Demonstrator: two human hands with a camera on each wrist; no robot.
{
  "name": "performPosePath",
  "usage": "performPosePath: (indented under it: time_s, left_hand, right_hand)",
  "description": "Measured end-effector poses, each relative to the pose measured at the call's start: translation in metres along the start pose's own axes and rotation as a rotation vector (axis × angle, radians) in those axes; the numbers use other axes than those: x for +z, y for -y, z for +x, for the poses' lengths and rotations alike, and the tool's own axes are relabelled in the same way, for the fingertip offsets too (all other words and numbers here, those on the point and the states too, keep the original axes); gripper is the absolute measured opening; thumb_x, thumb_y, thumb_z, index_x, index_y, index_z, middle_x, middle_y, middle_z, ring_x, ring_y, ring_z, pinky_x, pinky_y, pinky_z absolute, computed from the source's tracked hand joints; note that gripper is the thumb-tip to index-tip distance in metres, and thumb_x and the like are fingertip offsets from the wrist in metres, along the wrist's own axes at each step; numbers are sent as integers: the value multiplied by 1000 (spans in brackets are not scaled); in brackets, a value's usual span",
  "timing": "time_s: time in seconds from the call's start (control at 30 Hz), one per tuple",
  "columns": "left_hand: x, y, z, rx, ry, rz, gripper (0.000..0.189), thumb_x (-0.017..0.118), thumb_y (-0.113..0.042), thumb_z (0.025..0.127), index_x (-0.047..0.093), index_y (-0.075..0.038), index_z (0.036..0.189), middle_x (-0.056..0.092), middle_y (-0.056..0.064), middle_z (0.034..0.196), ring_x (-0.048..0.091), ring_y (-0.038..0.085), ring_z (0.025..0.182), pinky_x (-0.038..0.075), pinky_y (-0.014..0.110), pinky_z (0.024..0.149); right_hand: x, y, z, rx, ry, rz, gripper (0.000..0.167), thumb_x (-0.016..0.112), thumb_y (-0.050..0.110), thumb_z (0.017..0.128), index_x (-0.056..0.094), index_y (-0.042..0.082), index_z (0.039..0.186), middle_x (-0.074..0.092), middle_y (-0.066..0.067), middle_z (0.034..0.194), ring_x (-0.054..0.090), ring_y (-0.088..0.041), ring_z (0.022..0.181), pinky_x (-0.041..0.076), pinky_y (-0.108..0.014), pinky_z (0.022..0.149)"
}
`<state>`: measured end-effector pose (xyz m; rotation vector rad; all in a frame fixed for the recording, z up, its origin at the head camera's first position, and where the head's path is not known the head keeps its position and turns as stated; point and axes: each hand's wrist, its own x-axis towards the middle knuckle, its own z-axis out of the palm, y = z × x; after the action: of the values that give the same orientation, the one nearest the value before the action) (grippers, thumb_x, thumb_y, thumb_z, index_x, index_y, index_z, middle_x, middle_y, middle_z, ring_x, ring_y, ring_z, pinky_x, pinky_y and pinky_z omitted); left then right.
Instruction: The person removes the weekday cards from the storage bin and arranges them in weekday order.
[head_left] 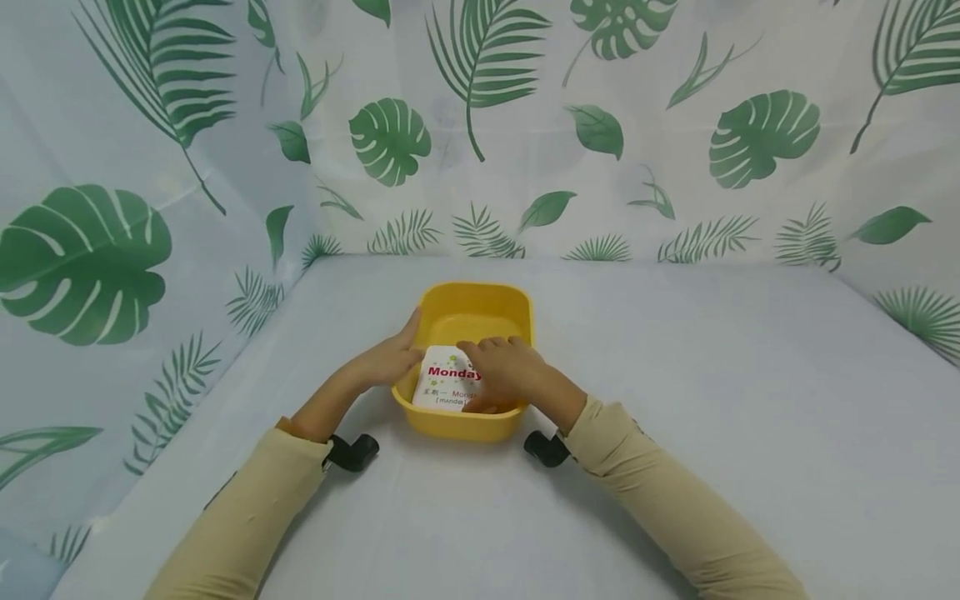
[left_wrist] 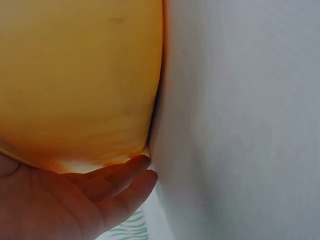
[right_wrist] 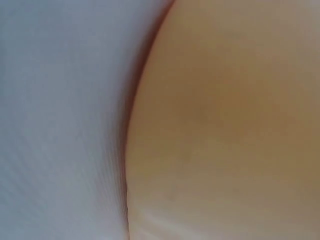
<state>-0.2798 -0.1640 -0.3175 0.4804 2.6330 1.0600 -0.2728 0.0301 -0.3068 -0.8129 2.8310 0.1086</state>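
The "Monday" flashcard (head_left: 444, 380) sits in the yellow plastic tub's (head_left: 461, 427) near end, its edges pinched by the right hand (head_left: 512, 372); the left hand's (head_left: 381, 365) grip clasps the tub's left wall. Best pinch lightly, avoiding creases.

yellow tub (head_left: 461, 429) smooth plastic with a soft sheen, Monday card (head_left: 444, 386) papery-looking, white tabletop (head_left: 712, 400) kinda matt, leafy backdrop (head_left: 660, 133) basically creased cloth, sleeves (head_left: 247, 492) matt fabric
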Motion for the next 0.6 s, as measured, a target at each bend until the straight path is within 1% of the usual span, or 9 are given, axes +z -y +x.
performPosePath:
  time_s: [0.13, 0.23, 0.37, 0.5, 0.6]
  left_hand:
    - [1, -2, 1, -14, 0, -6, 68, 29, -10, 94, -18, -4, 143, -13, 13, 153, -4, 26, 141, 4, 43, 114]
    - [2, -3, 2, -19, 0, -5, 68, 29, -10, 94, -18, -4, 143, -13, 13, 153, -3, 26, 141, 4, 43, 114]
    - [3, -4, 0, -23, -2, 4, 67, 29, -10, 95, -18, -3, 143, -13, 14, 152, -4, 27, 141, 3, 44, 114]
    - [3, -5, -2, -36, -6, 17, 67, 30, -12, 96, -18, -4, 143, -12, 14, 153, -3, 28, 141, 4, 44, 114]
    - [4, -6, -2, -21, -5, 19, 68, 31, -13, 97, -17, -3, 143, -11, 16, 152, -1, 30, 141, 4, 45, 114]
  right_hand:
    - [0, -1, -1, 18, 29, -4, 97, 65, 60, 71, 21, 15, 146, 37, -8, 144, 28, -28, 136, 20, -48, 111]
    - [-1, -2, -1, 24, 47, -16, 98, 63, 61, 72, 19, 17, 146, 39, -8, 143, 31, -27, 134, 22, -48, 111]
    - [0, -1, -2, 6, 29, -34, 98, 64, 61, 71, 20, 17, 146, 42, -8, 139, 38, -25, 128, 27, -45, 108]
    - [1, 0, -3, -5, 3, -21, 97, 65, 61, 70, 21, 18, 146, 40, -7, 141, 36, -25, 130, 26, -46, 109]
    - [1, -2, -5, 12, 0, -9, 97, 65, 60, 70, 21, 17, 145, 39, -7, 143, 34, -25, 132, 25, -47, 110]
